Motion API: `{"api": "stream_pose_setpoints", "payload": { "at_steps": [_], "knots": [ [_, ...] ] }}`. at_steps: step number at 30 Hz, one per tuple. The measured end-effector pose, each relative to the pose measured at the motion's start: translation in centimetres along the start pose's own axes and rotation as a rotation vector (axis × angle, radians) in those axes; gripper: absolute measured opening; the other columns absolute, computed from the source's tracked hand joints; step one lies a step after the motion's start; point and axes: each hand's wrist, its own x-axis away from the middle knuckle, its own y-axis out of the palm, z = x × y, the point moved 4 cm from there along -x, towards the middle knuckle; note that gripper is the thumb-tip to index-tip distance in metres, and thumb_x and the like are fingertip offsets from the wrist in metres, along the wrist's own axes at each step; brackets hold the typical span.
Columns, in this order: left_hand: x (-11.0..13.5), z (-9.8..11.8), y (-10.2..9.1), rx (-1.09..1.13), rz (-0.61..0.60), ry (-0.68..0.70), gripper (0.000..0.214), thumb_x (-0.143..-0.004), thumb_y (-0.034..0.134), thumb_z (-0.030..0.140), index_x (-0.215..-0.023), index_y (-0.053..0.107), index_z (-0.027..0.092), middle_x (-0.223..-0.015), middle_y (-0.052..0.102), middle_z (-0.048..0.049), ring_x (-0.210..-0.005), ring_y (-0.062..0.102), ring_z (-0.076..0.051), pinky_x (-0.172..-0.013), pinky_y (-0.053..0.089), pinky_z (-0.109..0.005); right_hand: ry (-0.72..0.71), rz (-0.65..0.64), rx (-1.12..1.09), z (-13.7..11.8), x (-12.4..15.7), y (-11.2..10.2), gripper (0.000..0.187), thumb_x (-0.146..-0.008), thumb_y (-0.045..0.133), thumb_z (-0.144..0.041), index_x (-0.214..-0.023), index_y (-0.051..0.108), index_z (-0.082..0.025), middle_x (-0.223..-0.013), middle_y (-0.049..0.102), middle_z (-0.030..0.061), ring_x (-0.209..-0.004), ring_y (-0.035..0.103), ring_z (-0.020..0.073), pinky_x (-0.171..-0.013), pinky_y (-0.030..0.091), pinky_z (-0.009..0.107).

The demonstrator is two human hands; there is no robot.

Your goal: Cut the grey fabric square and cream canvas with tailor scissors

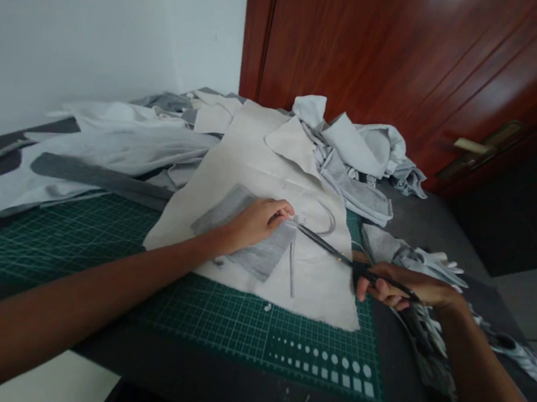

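Note:
My left hand [262, 221] is closed at the upper edge of a grey fabric piece [261, 259], pinching it near the corner. In my right hand [388, 286] is a pair of black-handled scissors [325, 243], with fingers through the handles. The blades point left and their tips reach the fabric edge beside my left fingertips. A thin grey strip [292, 270] hangs down or lies alongside the piece's right edge. Under it all lies a large cream cloth [250, 146], with a curved loose strip [328, 219] on top.
A green cutting mat [214, 312] covers part of the dark table [205, 377]. White and grey garments [127, 143] are heaped at left, more cloth [364, 148] at the back right, and scraps [431, 265] by my right arm. A wooden door [367, 49] stands behind.

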Motion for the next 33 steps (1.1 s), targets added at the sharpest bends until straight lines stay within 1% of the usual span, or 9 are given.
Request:
{"api": "stream_pose_setpoints", "payload": {
  "at_steps": [5, 8, 12, 17, 20, 22, 26, 29, 33],
  "knots": [
    [0.0, -0.3, 0.1, 0.012, 0.029, 0.002, 0.018, -0.096, 0.051, 0.015, -0.101, 0.068, 0.020, -0.103, 0.077, -0.0052, -0.096, 0.071, -0.017, -0.090, 0.054, -0.033, 0.052, 0.028, 0.058, 0.3, 0.2, -0.2, 0.080, -0.072, 0.059, -0.089, -0.102, 0.066, -0.014, -0.064, 0.028, -0.0090, -0.053, 0.022, 0.0076, -0.045, 0.019, 0.022],
    [0.0, -0.2, 0.1, 0.048, 0.035, 0.002, 0.020, -0.094, 0.052, 0.012, -0.103, 0.069, 0.020, -0.103, 0.078, -0.0050, -0.094, 0.072, -0.017, -0.088, 0.054, -0.032, 0.051, 0.036, 0.078, 0.2, 0.1, -0.2, 0.080, -0.073, 0.060, -0.088, -0.102, 0.067, -0.014, -0.064, 0.029, -0.0083, -0.053, 0.022, 0.0079, -0.045, 0.019, 0.023],
    [0.0, 0.0, 0.1, 0.050, 0.037, -0.020, 0.023, -0.092, 0.053, 0.011, -0.102, 0.071, 0.020, -0.104, 0.079, -0.0051, -0.093, 0.073, -0.017, -0.088, 0.056, -0.033, 0.040, 0.073, 0.078, -0.3, 0.0, 0.2, 0.083, -0.068, 0.061, -0.091, -0.099, 0.068, -0.015, -0.065, 0.030, -0.0075, -0.053, 0.024, 0.0083, -0.045, 0.019, 0.023],
    [0.0, 0.1, 0.1, 0.047, 0.046, -0.017, 0.023, -0.093, 0.052, 0.011, -0.103, 0.072, 0.020, -0.102, 0.079, -0.0053, -0.090, 0.073, -0.017, -0.086, 0.056, -0.033, 0.047, 0.081, 0.098, -1.0, 0.0, 0.6, 0.084, -0.068, 0.058, -0.093, -0.098, 0.068, -0.015, -0.063, 0.030, -0.0076, -0.051, 0.024, 0.0083, -0.045, 0.020, 0.023],
    [0.1, 0.1, 0.2, 0.041, 0.044, -0.006, 0.022, -0.092, 0.054, 0.009, -0.102, 0.071, 0.019, -0.103, 0.079, -0.0053, -0.093, 0.073, -0.017, -0.088, 0.056, -0.032, 0.035, 0.089, 0.101, -0.7, -0.1, 0.4, 0.082, -0.070, 0.058, -0.092, -0.098, 0.068, -0.015, -0.063, 0.030, -0.0074, -0.051, 0.024, 0.0087, -0.044, 0.020, 0.024],
    [0.1, 0.1, 0.2, 0.023, 0.046, 0.005, 0.024, -0.090, 0.054, 0.005, -0.103, 0.070, 0.019, -0.105, 0.078, -0.0057, -0.098, 0.072, -0.018, -0.092, 0.054, -0.032, 0.031, 0.072, 0.095, -0.4, -0.2, 0.2, 0.079, -0.074, 0.057, -0.089, -0.098, 0.067, -0.015, -0.061, 0.029, -0.0078, -0.050, 0.023, 0.0085, -0.044, 0.020, 0.024],
    [0.0, 0.3, 0.3, -0.035, 0.018, 0.048, 0.030, -0.087, 0.056, -0.001, -0.109, 0.068, 0.016, -0.110, 0.075, -0.0083, -0.107, 0.068, -0.020, -0.099, 0.051, -0.034, 0.001, 0.017, 0.091, 0.0, -0.5, 0.0, 0.073, -0.077, 0.060, -0.084, -0.099, 0.067, -0.015, -0.058, 0.036, -0.0073, -0.042, 0.028, 0.0069, -0.040, 0.020, 0.024],
    [0.0, 0.5, 0.5, -0.037, -0.015, 0.070, 0.030, -0.089, 0.056, 0.002, -0.113, 0.067, 0.017, -0.114, 0.074, -0.0086, -0.109, 0.067, -0.020, -0.099, 0.051, -0.035, -0.014, 0.015, 0.075, -0.1, -0.6, -0.1, 0.072, -0.076, 0.062, -0.083, -0.098, 0.067, -0.015, -0.059, 0.041, -0.0059, -0.039, 0.032, 0.0065, -0.037, 0.021, 0.023],
    [0.1, 0.5, 0.9, -0.040, -0.054, 0.092, 0.029, -0.093, 0.057, 0.007, -0.118, 0.066, 0.019, -0.118, 0.074, -0.0079, -0.112, 0.067, -0.020, -0.102, 0.050, -0.037, -0.033, 0.016, 0.062, -0.4, -0.5, -0.1, 0.075, -0.076, 0.060, -0.084, -0.097, 0.068, -0.013, -0.060, 0.046, -0.0043, -0.038, 0.029, 0.0044, -0.034, 0.018, 0.021]
  ]
}}
